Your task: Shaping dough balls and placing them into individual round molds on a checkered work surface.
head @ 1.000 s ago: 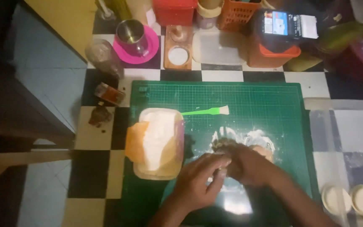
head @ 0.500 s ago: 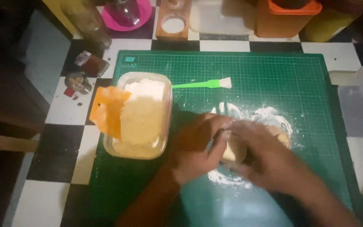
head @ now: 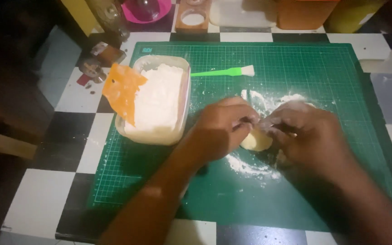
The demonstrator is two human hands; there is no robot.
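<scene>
A tub (head: 156, 100) of white flour sits at nine o'clock on the green mat (head: 314, 63), an orange scraper (head: 122, 89) leaning on its left rim. A green brush (head: 225, 71) lies at twelve o'clock (bristles pointing right). The surface (head: 37, 199) is checkered.

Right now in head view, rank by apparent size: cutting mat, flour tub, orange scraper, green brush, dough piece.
1. green cutting mat
2. flour tub
3. orange scraper and green brush: too different in shape to rank
4. dough piece, partly hidden by the left hand and right hand
</scene>
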